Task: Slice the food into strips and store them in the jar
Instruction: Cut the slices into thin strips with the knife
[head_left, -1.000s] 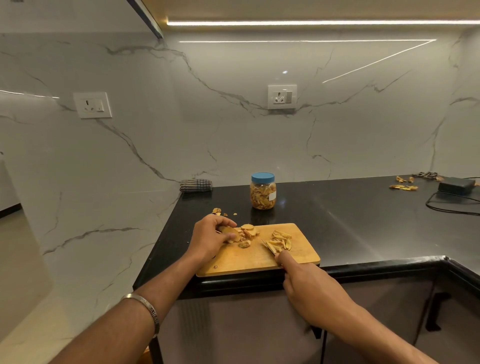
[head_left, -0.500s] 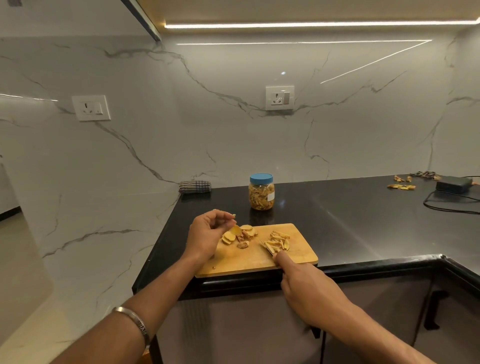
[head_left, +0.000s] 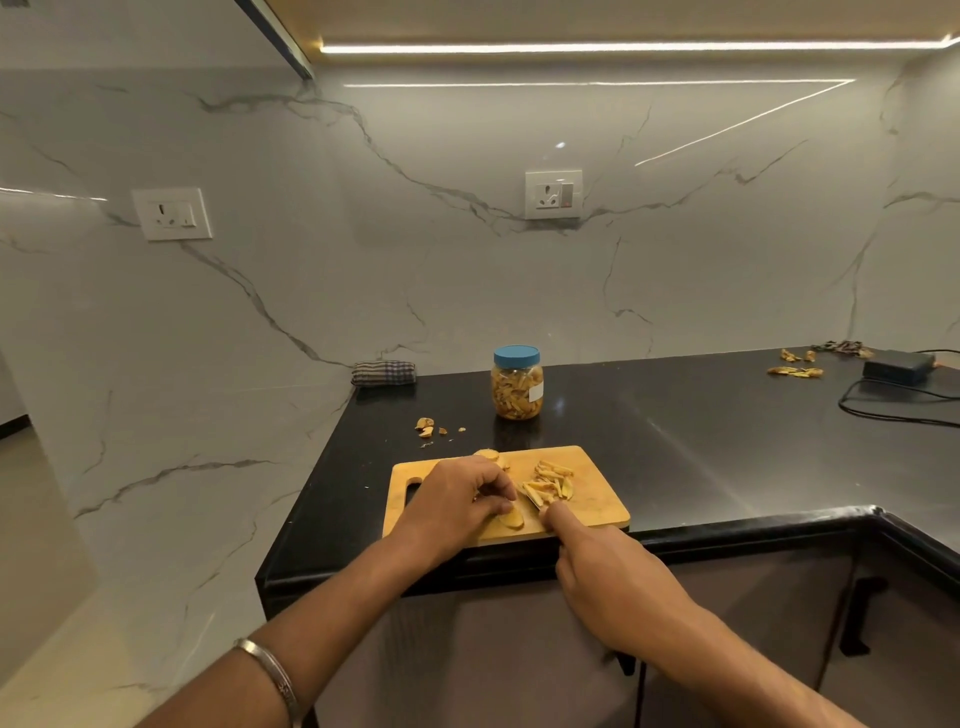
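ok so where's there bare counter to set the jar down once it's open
Widest bare patch: the black counter right of the cutting board, between the jar and the cable. A narrower strip lies left of the board. Crowded: the board itself, both hands, and the scraps behind it.

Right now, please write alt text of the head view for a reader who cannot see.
A person's left hand holds a food piece on a wooden cutting board while the right hand slices with a knife beside cut strips. A blue-lidded jar stands behind on the black counter.
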